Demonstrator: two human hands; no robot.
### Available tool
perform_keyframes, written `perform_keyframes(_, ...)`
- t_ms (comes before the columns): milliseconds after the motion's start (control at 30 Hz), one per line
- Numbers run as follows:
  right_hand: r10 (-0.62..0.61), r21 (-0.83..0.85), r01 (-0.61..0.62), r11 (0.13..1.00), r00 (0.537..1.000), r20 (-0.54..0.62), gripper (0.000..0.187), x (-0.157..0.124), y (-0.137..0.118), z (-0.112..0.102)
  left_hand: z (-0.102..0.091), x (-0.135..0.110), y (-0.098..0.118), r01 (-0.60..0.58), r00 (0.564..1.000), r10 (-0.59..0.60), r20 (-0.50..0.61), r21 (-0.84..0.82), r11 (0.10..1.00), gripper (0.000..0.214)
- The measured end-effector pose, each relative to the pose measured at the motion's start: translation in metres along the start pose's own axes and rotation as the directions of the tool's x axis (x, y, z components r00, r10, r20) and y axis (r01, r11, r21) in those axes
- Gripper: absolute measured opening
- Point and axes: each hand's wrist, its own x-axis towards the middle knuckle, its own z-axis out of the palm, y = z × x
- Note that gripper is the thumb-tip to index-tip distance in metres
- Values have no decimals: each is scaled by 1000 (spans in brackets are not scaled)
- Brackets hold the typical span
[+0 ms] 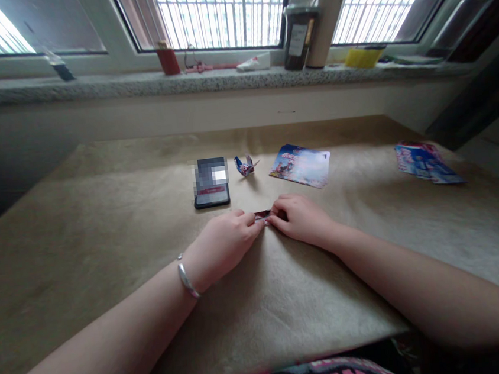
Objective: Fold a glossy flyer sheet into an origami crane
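Observation:
My left hand [224,243] and my right hand [299,217] meet at the middle of the tan mat [103,238], fingers curled and pinched together on a small folded piece of patterned paper [262,215]. Only a sliver of that paper shows between the fingertips. A silver bangle [187,280] circles my left wrist. Beyond the hands lie a dark phone [210,183], a small folded paper crane [245,165] and a flat printed paper sheet [301,165].
More printed sheets [425,162] lie at the mat's right edge. The stone windowsill [132,85] behind carries a red cup [168,60], a dark jar [298,38], a yellow item [363,56] and small clutter.

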Motion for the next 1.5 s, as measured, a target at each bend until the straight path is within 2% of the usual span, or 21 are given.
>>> perform_keyframes(467,-11,21,11,1000,1000,-10,11,-1,2,1,3,3,2,26,1000,-26,-9,-4,1000,18)
perform_keyframes(667,-161,-1,162,987,983,-93,8,-7,3,-1,4,2,0,27,999,-27,-35,-3,1000,18)
perform_keyframes(833,-276,-145,266,953,960,-53,18,-10,0,-5,2,2,-1,45,999,-46,-17,-27,999,19)
perform_keyframes(1000,-250,-232,241,942,968,-10,19,-13,-4,-8,-1,3,-1,66,998,-66,-1,-75,995,21)
perform_keyframes(1233,-243,-186,239,953,970,6,18,-13,-2,-11,-1,4,-3,73,997,-73,8,-104,992,19)
perform_keyframes(1500,-246,-205,247,947,969,34,19,-12,-1,-14,1,5,-2,104,994,-100,41,-112,988,21)
